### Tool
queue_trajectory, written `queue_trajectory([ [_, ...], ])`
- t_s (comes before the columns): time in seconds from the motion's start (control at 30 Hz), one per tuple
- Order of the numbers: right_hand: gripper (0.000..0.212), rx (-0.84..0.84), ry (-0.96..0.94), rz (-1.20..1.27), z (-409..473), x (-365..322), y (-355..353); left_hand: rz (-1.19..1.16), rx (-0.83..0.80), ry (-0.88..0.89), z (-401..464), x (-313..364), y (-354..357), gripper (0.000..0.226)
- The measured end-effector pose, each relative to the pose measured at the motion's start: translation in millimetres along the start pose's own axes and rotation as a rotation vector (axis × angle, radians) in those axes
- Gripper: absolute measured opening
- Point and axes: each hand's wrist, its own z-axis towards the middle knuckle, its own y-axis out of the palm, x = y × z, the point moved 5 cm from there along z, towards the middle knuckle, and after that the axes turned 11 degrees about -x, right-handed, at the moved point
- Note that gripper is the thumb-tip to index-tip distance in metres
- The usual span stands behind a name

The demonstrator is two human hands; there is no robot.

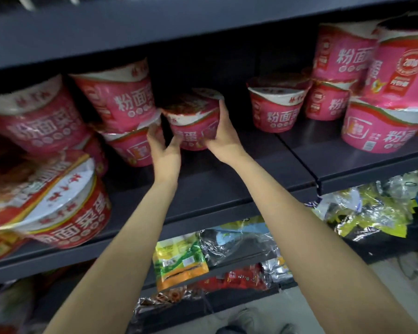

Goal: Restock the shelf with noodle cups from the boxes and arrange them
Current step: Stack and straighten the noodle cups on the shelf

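Both hands hold one pink round paper noodle cup point(193, 126) at the middle of the dark metal shelf point(227, 179): right hand point(223, 133) wraps its right side, left hand point(164, 148) touches its left with loosely curled fingers.

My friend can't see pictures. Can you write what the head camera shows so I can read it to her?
Two hands, left and right, hold a pink noodle cup on a dark shelf, between other pink cups stacked on both sides. Shiny snack bags lie on the shelf below.
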Motion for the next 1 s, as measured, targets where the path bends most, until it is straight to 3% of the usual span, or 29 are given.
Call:
queue_trajectory([
  [0.07,0.116,0.019,0.022,-0.044,17.4,8.2,11.0,0.059,-0.096,-0.066,6.7,1.4,5.5,0.070],
  [0.17,0.116,0.050,0.053,-0.024,31.2,28.5,5.6,0.116,-0.211,-0.061,9.2,5.6,17.2,0.075],
  [0.27,0.112,0.128,0.037,0.020,9.4,22.3,-22.2,0.149,-0.243,-0.058,-0.6,-3.4,23.5,0.076],
  [0.33,0.111,0.181,0.094,0.016,-9.9,23.2,-43.2,0.145,-0.205,-0.065,-0.8,-6.6,22.9,0.064],
  [0.43,0.092,0.301,0.155,-0.006,-28.2,31.1,-62.0,0.013,-0.134,-0.172,18.0,-7.7,25.1,0.057],
  [0.53,0.071,0.160,0.127,0.015,-29.8,18.9,-49.5,-0.040,-0.227,-0.238,28.8,-4.3,42.0,0.062],
  [0.7,0.083,0.113,-0.009,0.070,-33.3,-8.8,-56.8,0.039,-0.192,0.002,-0.7,11.3,43.7,0.069],
  [0.83,0.098,0.263,-0.130,0.110,-43.4,-23.2,-97.1,0.098,-0.240,0.235,-19.5,46.6,69.8,0.065],
  [1.0,0.100,0.409,-0.114,0.067,-44.1,-18.7,-156.1,0.104,-0.374,0.249,-5.7,66.2,131.8,0.083],
])
